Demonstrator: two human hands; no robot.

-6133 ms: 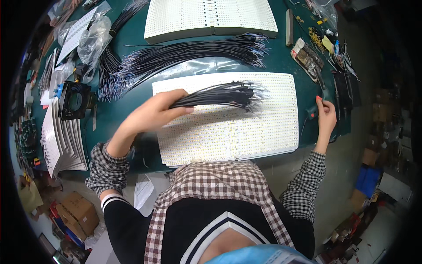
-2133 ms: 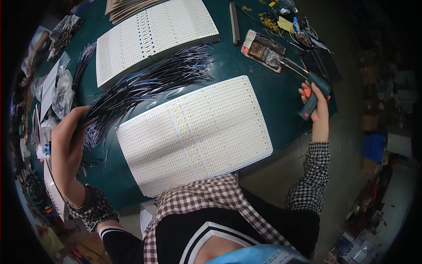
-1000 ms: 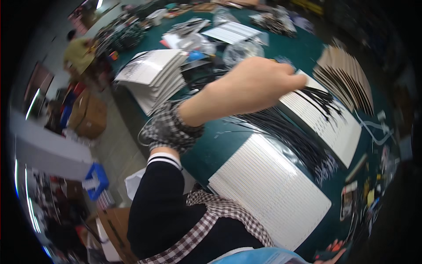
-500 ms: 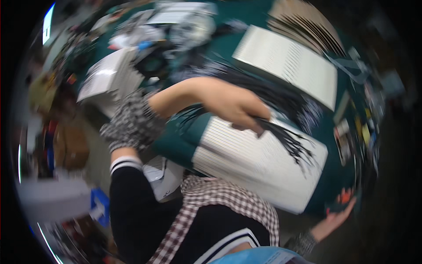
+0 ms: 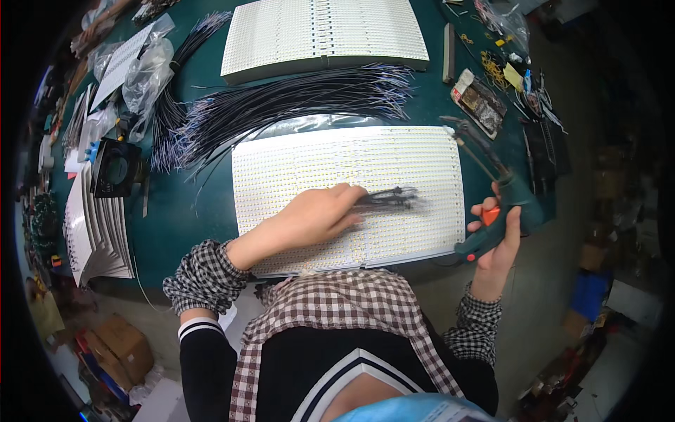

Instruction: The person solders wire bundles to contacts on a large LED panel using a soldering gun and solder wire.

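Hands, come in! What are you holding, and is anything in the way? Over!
Left hand: closed on black wires, over the white board. Right hand: gripping the green tool. Big wire bundle: beyond the board, clear of both hands.

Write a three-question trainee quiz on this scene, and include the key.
1. True or false: the left grip holds nothing.

2. Choose: the right grip holds
A) a clear plastic bag
B) a dark-green gun-shaped tool with an orange trigger
C) a brown cardboard box

3. Fill in: the long sheaf of thin black wires lies ____ the near white rectangular dotted panel and the far white rectangular dotted panel.

Key
1. False; it holds a small bunch of thin black wires.
2. B
3. between
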